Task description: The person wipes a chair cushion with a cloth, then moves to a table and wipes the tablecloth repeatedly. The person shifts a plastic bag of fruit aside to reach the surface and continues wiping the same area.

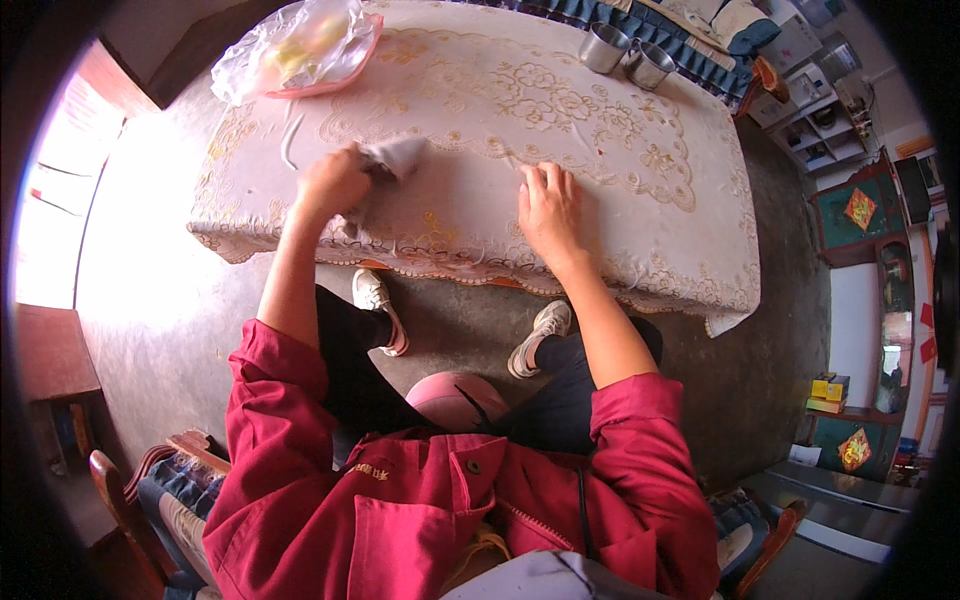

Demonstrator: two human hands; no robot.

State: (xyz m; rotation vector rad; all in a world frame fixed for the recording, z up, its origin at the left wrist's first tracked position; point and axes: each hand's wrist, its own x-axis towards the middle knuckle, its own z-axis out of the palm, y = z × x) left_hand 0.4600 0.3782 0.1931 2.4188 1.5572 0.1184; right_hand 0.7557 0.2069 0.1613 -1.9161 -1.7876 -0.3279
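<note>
A low table before me is covered by a whitish tablecloth (465, 112) with gold floral patterns and a scalloped edge. My left hand (335, 182), over the table's near left part, grips a grey-white cloth (397, 156), which is blurred and bunched, its loose end pointing right. Part of the cloth is hidden behind the fingers. My right hand (550, 206) rests palm down on the tablecloth near the middle of the near side, with fingers slightly bent and nothing seen in it.
A pink tray (330, 88) with a clear plastic bag (300, 52) stands at the far left. Two metal mugs (604, 48) are at the far right. Between my feet is a round pink object (456, 399). A sofa (720, 45) stands beyond the table.
</note>
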